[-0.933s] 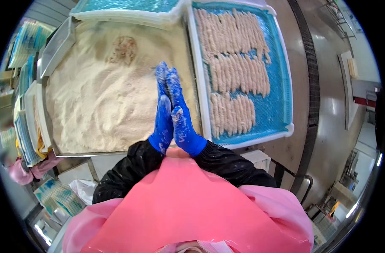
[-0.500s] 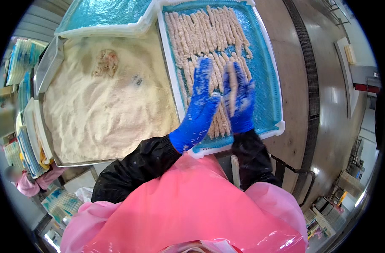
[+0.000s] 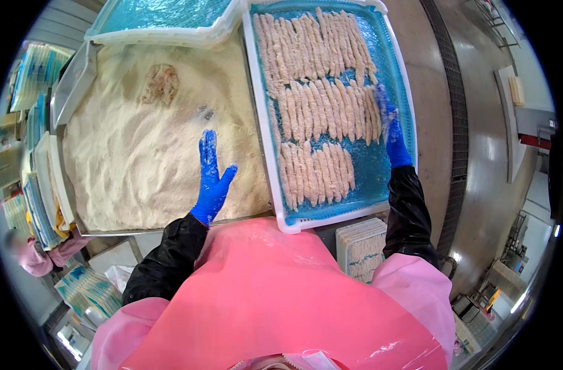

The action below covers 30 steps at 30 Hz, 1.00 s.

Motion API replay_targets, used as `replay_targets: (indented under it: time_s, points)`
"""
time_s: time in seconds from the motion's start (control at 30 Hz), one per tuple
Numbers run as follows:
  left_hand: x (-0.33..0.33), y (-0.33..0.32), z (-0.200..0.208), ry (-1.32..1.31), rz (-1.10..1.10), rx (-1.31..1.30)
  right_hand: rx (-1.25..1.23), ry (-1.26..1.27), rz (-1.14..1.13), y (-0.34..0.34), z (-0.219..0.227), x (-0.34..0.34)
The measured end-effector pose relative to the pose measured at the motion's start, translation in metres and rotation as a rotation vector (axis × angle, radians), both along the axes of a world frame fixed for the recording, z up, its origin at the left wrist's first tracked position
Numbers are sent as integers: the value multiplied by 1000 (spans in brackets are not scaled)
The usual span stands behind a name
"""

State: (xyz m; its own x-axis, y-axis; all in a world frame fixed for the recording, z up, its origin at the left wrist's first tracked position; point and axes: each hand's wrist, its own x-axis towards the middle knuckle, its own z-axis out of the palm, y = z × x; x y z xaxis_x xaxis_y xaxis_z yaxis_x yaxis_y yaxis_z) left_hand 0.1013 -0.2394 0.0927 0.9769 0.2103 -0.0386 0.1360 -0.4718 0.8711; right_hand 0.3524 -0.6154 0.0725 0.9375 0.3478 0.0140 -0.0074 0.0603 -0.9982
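Observation:
My left hand (image 3: 212, 177), in a blue glove dusted with crumbs, hovers over the bed of pale breading (image 3: 139, 148), fingers stretched and thumb apart, holding nothing. At the right end of the middle row, my right hand (image 3: 392, 132) is seen edge-on, its gloved fingers extended beside the breaded strips (image 3: 331, 111). Motion slightly blurs those fingertips, and its palm side is hidden. Three rows of strips lie on the blue mesh lining of a white tray (image 3: 282, 200); the nearest row is the shortest. A lump of raw, pinkish meat (image 3: 160, 84) rests in the breading.
Another blue-lined white tray (image 3: 164, 34) stands at the back left. Below the working tray sits a stack of trays (image 3: 363, 246) with strips. A floor drain grate (image 3: 457, 123) runs along the right. Stacked trays and a person in pink (image 3: 37, 259) are at far left.
My hands have moved apart: the left went left over the breading, the right moved right to the middle row's end. The strip formerly seen at my right palm is no longer visible there.

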Motion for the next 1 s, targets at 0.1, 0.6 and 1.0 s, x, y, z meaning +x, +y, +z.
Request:
replay_targets:
  time_s: [0.1,0.6,1.0]
  points:
    - [-29,39,-16,89,-58,243,81,17,-144,42,20,-9]
    - [-138,228,-71,-14,222,186,-640,-713,164,469,-124,-165]
    - [-143,244,-79,-22,239,-82,-664,-755,69,604,-102,3]
